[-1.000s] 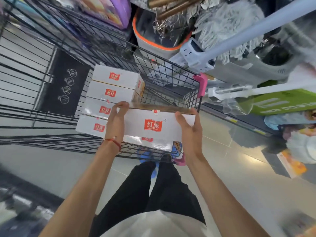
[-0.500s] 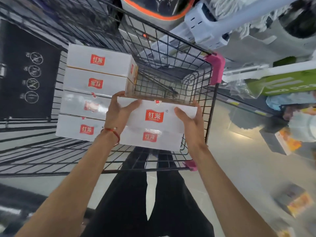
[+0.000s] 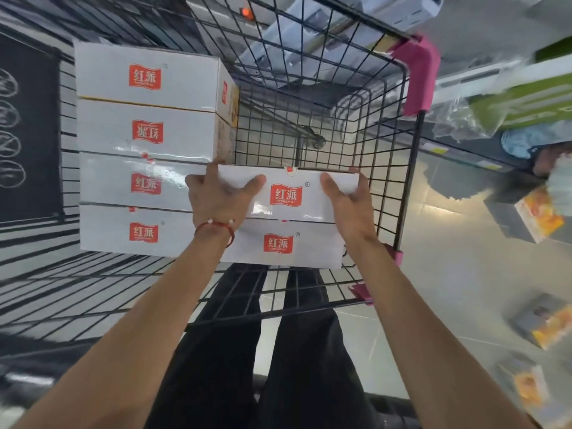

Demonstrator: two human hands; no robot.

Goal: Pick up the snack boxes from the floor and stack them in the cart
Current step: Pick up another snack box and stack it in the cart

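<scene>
I hold a white snack box (image 3: 288,195) with a red logo inside the black wire cart (image 3: 399,168). My left hand (image 3: 218,198) grips its left end and my right hand (image 3: 348,201) grips its right end. It sits right against another white box (image 3: 280,244) at the cart's near side. To the left, a row of several white boxes (image 3: 145,131) stands side by side in the cart. More snack boxes (image 3: 540,215) lie on the floor at the right, blurred.
The cart has pink plastic corners (image 3: 419,78). A black panel with white icons (image 3: 18,131) is on the cart's left wall. Shelves with green packaging (image 3: 526,100) are at the upper right. My dark-trousered legs (image 3: 297,351) stand behind the cart on the shiny floor.
The box in both hands has gone from the cart's rim down into the cart, next to the box at the near side. The view has closed in on the cart.
</scene>
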